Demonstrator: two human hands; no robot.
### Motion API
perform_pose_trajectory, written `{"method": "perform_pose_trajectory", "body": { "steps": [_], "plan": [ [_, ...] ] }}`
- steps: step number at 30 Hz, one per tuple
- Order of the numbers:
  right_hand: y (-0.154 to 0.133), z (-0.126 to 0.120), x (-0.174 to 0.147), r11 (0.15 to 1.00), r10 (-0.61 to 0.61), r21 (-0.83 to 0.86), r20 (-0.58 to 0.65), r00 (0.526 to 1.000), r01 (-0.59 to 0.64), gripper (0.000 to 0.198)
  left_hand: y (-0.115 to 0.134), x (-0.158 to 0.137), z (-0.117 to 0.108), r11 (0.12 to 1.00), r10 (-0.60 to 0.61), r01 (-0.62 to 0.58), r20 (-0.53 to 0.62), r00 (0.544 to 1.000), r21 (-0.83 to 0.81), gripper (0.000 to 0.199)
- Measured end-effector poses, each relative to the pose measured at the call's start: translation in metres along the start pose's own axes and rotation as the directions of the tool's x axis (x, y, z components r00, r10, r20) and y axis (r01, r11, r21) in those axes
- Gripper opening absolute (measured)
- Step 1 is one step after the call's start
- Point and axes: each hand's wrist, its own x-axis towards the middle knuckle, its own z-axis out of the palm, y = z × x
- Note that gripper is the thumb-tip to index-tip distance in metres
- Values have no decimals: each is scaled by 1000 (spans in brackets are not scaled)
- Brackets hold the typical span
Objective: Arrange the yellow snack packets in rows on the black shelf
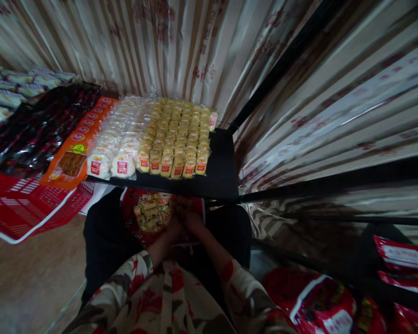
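Observation:
Both of my hands reach down into a red basket [130,211] under the black shelf [219,174]. My left hand [172,229] and my right hand [193,221] meet over a heap of small yellow snack packets [151,211] in the basket. The hands are in shadow and blurred, so their grip cannot be made out. On the shelf above stand rows of yellow packets [179,134] and, to their left, white packets [116,139].
Orange packets [78,144] and dark packets [38,130] lie further left on the shelf. An empty red basket [28,206] sits at left over the floor. Striped curtain hangs behind. Red bags [313,301] fill the lower right shelves behind black bars.

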Motion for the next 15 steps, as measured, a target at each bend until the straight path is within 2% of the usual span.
{"method": "perform_pose_trajectory", "body": {
  "steps": [3, 6, 11, 15],
  "plan": [
    [-2, -8, -8, 997, -47, 53, -34, 998, 48, 36, 3, -11, -15, 998, 5, -5, -7, 1000, -64, 33],
    [-2, -18, -19, 979, -146, 127, -115, 983, 161, 34, 3, -24, -35, 993, 20, -20, 0, 1000, -114, 30],
    [-4, -36, -43, 921, -305, 169, -243, 921, 350, 27, 11, -45, -79, 969, 55, -29, 97, 994, -245, 33],
    [-8, -48, -59, 884, -367, 171, -322, 873, 434, 33, 36, -62, -108, 974, 150, -115, 175, 973, -195, 33]
  ]
}}
